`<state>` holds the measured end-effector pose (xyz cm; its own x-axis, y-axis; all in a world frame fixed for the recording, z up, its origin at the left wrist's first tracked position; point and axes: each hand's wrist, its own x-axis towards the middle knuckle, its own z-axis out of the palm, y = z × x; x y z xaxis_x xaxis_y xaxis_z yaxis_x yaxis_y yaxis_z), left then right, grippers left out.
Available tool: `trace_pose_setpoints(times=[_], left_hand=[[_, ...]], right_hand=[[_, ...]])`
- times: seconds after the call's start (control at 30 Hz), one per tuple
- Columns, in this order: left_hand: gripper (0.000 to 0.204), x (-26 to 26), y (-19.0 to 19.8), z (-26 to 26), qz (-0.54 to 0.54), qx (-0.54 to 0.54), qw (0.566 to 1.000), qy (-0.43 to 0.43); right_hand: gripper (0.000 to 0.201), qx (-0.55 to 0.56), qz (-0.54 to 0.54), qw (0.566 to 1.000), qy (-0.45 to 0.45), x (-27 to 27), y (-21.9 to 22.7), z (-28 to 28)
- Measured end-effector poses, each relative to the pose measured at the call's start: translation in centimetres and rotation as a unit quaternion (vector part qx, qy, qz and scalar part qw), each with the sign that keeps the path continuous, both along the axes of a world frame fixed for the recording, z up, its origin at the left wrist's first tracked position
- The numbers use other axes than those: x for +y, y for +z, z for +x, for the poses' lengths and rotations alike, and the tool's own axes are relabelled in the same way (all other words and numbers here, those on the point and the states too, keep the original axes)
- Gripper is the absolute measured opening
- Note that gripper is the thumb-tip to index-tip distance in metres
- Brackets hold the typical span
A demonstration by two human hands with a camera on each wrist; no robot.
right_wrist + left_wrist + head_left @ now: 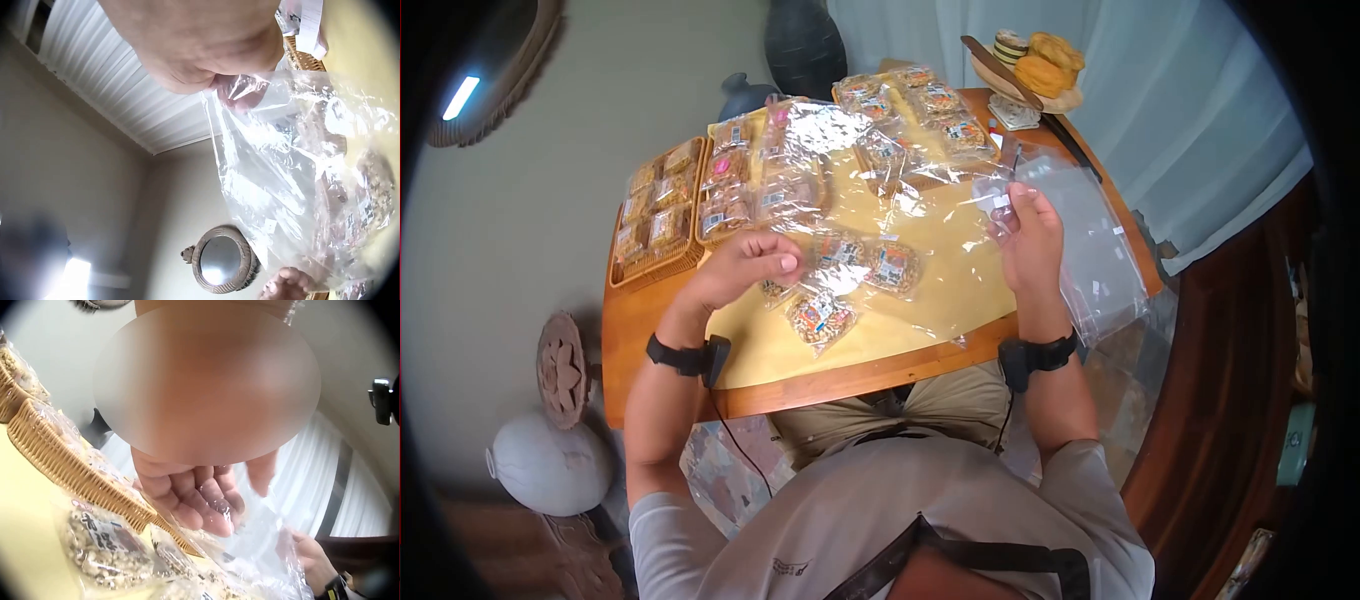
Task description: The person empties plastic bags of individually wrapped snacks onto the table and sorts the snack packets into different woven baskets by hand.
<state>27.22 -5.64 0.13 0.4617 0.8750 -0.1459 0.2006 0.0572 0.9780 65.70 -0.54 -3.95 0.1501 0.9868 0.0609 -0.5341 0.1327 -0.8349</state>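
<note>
A large clear plastic bag (269, 175) is stretched between both hands above the table. My right hand (1035, 240) pinches one edge of it between thumb and fingers. At the other side, my left hand (745, 268) holds the bag with curled fingers and thumb; film shows by the thumb in the left wrist view. Below the bag, several wrapped nut-like snack packs (820, 317) with printed labels lie on the yellow cloth (770, 350), close to my left hand. One labelled pack (103, 547) shows large in the left wrist view.
Wicker baskets (650, 268) of wrapped snacks stand at the table's left and back. A stack of flat clear bags (1090, 240) lies at the right, overhanging the edge. Behind it stands a dish of decorative fruit (1050, 75). Dark vases (805, 50) stand beyond the table.
</note>
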Motion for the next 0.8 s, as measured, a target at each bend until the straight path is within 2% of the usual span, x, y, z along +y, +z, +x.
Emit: trace_pose_setpoints(times=[0.07,0.13,0.17,0.2,0.23,0.3,0.33,0.4,0.43,0.5,0.6,0.67,0.7,0.77,0.8], left_hand=[[0.020,-0.2,-0.8,-0.1,-0.004,0.012,1.000,0.011],[0.014,-0.3,-1.2,-0.9,0.058,0.019,0.996,0.063],[0.014,-0.3,-1.4,-1.2,0.051,0.019,0.997,0.062],[0.015,-0.2,-1.1,-1.4,0.066,0.014,0.993,0.098],[0.016,-0.1,-0.9,-1.7,0.082,0.009,0.987,0.135],[0.015,0.1,-1.0,-2.2,0.094,0.015,0.981,0.167],[0.016,0.2,-1.2,-2.5,0.089,0.011,0.978,0.189],[0.016,0.5,-1.5,-2.8,0.085,0.006,0.973,0.213],[0.014,0.5,-1.8,-3.0,0.093,0.014,0.970,0.225],[0.013,0.4,-2.3,-2.9,0.096,0.022,0.966,0.237],[0.023,0.6,-2.6,-2.6,0.134,0.048,0.949,0.282],[0.038,0.7,-2.9,-3.0,0.146,0.151,0.932,0.296],[0.038,0.4,-2.5,-2.5,0.145,0.151,0.932,0.297],[0.050,-0.3,-1.7,-1.2,0.298,0.339,0.837,0.310],[0.050,-1.0,-1.2,-0.4,0.297,0.341,0.837,0.309]], right_hand=[[0.019,-0.001,-0.017,1.000,-0.010,0.7,-0.8,0.3],[0.020,-0.003,-0.039,0.999,-0.021,1.0,-0.8,0.3],[0.022,0.042,-0.027,0.999,0.014,1.1,-0.7,0.2],[0.023,0.088,-0.013,0.995,0.051,1.1,-0.6,-0.1],[0.023,0.088,-0.017,0.995,0.053,0.8,-1.2,-0.4],[0.035,0.050,-0.156,0.972,0.171,0.2,-2.3,-0.9],[0.035,0.050,-0.155,0.971,0.173,-0.5,-2.5,-0.9],[0.049,-0.130,-0.184,0.922,0.315,-2.1,-2.9,-0.9],[0.049,-0.130,-0.186,0.920,0.318,-2.4,-2.8,-0.8],[0.060,-0.207,-0.166,0.896,0.357,-3.0,-2.4,-0.8],[0.061,-0.200,-0.153,0.906,0.341,-3.3,-2.8,-0.9],[0.062,-0.191,-0.146,0.913,0.329,-3.5,-3.0,-0.9],[0.062,-0.182,-0.138,0.920,0.318,-3.6,-3.1,-1.0],[0.062,-0.186,-0.148,0.924,0.301,-3.9,-2.7,-1.3],[0.063,-0.188,-0.157,0.928,0.282,-4.1,-2.7,-1.5]])
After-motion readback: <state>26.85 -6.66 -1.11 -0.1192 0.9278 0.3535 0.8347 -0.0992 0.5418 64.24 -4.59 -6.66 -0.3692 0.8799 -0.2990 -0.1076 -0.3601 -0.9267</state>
